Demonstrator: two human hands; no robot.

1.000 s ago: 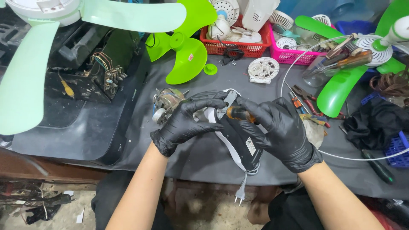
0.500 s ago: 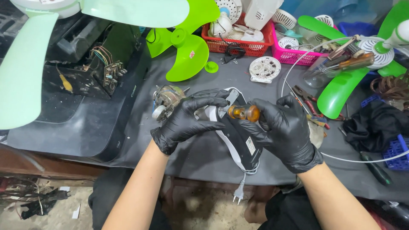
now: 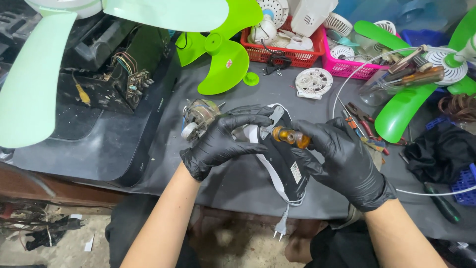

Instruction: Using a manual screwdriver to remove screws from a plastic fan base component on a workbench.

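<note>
Both my hands wear black gloves over a dark grey work mat [image 3: 238, 178]. My right hand [image 3: 342, 159] grips a screwdriver by its amber handle [image 3: 287, 136], pointing left. My left hand [image 3: 225, 139] holds a black and white fan housing [image 3: 287, 166] and steadies the screwdriver's tip against it. A small fan motor [image 3: 198, 115] lies just left of my left hand. A grey flat cord with a two-pin plug [image 3: 280, 229] hangs from the housing over the table's front edge.
A bright green fan blade [image 3: 223, 54] and a round white part [image 3: 313, 82] lie behind. Red [image 3: 287, 57] and pink [image 3: 347, 67] baskets hold fan parts. Pliers [image 3: 359, 116] and tools lie right. A black casing with a circuit board [image 3: 134, 82] stands left.
My hands and the housing stay in nearly the same place. The screwdriver handle has shifted slightly in my right hand's fingers.
</note>
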